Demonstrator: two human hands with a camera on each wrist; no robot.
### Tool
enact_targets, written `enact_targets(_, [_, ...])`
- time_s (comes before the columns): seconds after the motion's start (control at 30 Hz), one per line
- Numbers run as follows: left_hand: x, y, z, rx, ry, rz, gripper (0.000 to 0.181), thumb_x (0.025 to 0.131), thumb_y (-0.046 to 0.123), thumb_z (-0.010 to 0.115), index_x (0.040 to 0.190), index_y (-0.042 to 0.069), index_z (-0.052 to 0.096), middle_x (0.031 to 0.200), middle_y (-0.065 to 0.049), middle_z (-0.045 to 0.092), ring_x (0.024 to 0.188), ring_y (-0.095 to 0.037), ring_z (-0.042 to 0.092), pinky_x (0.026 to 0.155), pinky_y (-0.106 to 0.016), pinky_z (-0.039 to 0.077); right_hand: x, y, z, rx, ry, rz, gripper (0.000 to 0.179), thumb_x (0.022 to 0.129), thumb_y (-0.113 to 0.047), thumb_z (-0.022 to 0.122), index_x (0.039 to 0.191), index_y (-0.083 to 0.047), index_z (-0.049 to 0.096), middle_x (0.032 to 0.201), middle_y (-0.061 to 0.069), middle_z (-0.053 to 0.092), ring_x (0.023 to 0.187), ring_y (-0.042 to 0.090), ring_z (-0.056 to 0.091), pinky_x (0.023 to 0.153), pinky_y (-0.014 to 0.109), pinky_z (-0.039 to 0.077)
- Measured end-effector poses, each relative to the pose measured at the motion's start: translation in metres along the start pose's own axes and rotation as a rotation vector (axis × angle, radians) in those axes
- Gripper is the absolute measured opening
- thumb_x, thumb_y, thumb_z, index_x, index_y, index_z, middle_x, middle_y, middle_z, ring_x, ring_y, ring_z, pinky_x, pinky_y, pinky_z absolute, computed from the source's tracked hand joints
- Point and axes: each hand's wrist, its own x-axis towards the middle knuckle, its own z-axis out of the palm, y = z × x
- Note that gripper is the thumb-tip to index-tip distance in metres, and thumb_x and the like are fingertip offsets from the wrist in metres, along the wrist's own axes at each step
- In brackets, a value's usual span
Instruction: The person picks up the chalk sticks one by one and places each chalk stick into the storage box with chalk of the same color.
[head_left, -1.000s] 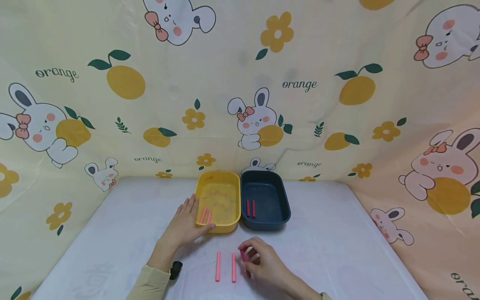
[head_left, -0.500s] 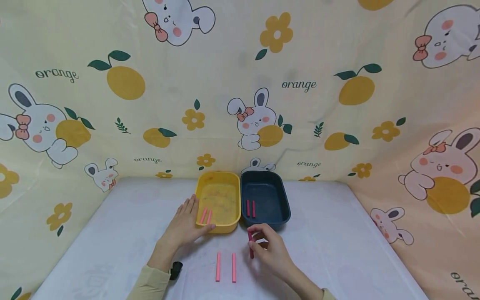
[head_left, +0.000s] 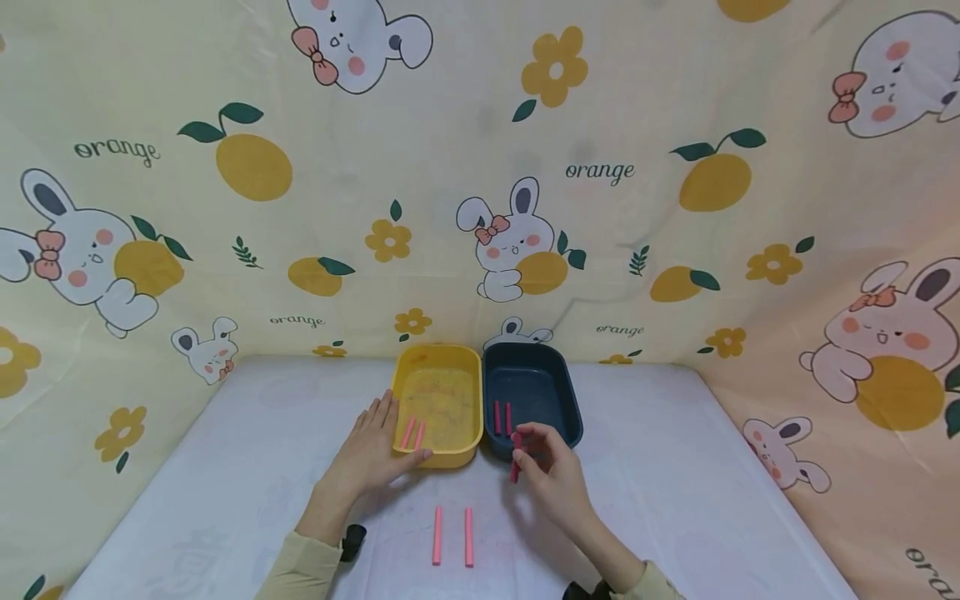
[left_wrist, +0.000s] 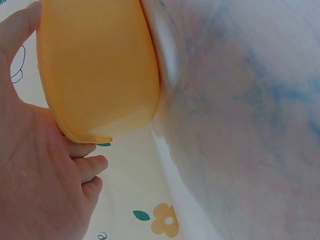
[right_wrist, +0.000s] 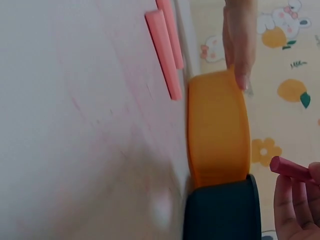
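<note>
My right hand (head_left: 557, 482) pinches a dark pink chalk stick (head_left: 515, 471) between thumb and fingers, close over the front rim of the dark blue tray (head_left: 573, 417). In the right wrist view the chalk's end (right_wrist: 275, 164) points out from the fingertips. Inside the blue tray lie two dark pink sticks (head_left: 497, 418). My left hand (head_left: 367, 454) rests against the yellow tray (head_left: 471, 446), fingers stretched along its left side and thumb over the front rim. Two light pink chalk sticks (head_left: 407, 433) lie in that tray. The left wrist view shows its yellow outer wall (left_wrist: 100, 65).
Two more light pink chalk sticks (head_left: 437, 536) lie side by side on the white tabletop (head_left: 645, 500), in front of the trays. The trays stand edge to edge near the back. Behind them hangs a patterned cloth (head_left: 450, 125) with rabbits and oranges.
My right hand has carried the dark pink chalk stick from beside the light pink ones on the table, up and forward to the blue tray's front rim. The left hand stays put.
</note>
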Motion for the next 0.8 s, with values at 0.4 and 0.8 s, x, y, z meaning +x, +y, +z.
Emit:
enact_targets(0.4, [-0.001,0.001,-0.001,0.000,-0.003,-0.007,0.115,0.092,0.068,0.065,0.162,-0.009,0.017,0.172,-0.024,0.011,0.158,-0.044,0.013,0.129,-0.055,0.015,0.017,0.003,-0.005,0.003,0.042,0.031,0.033,0.096,0.004,0.071,0.127,-0.005,0.065,0.117,0.012,0.072,0.097,0.024,0.070,0.080,0.023,0.059])
enact_targets(0.8, [0.000,0.001,0.000,0.010,-0.005,-0.005,0.114,0.093,0.067,0.065,0.161,-0.009,0.016,0.172,-0.025,0.011,0.158,-0.044,0.013,0.129,-0.055,0.015,0.031,0.011,-0.006,0.017,0.080,0.067,0.032,0.098,0.002,0.069,0.128,-0.004,0.063,0.119,0.018,0.070,0.096,0.024,0.068,0.080,0.021,0.059])
